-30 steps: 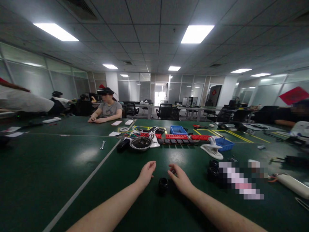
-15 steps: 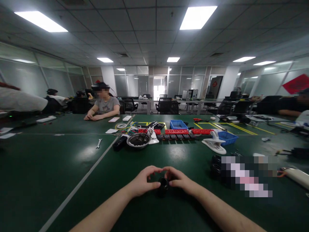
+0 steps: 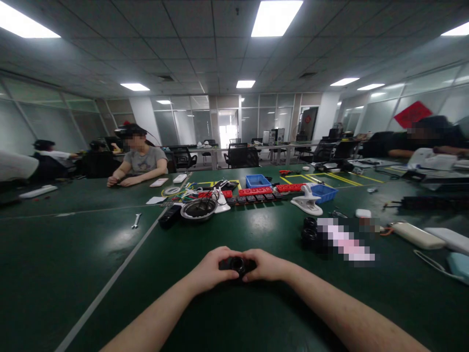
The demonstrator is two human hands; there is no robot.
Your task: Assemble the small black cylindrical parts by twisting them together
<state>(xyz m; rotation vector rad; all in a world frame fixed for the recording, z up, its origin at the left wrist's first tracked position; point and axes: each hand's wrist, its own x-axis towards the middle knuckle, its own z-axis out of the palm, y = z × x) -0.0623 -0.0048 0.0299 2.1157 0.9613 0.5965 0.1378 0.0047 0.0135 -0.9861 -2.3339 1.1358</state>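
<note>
The left hand point(image 3: 216, 268) and right hand point(image 3: 266, 264) have been closed around the black cylinder point(image 3: 238, 264), gripped well short of the worktop point(image 3: 146, 274) edge opposite (grasping seems done; any lifting is unclear).

Has a grey tiled ceiling point(image 3: 194, 46) with glowing panel lights point(image 3: 277, 18) at ten and toward one. Opens at twelve on a bright doorway point(image 3: 227, 128) behind black chairs point(image 3: 235, 156). Carries glass partitions point(image 3: 40, 105) at ten and a red diamond-shaped hanging point(image 3: 411, 115) at two.
</note>
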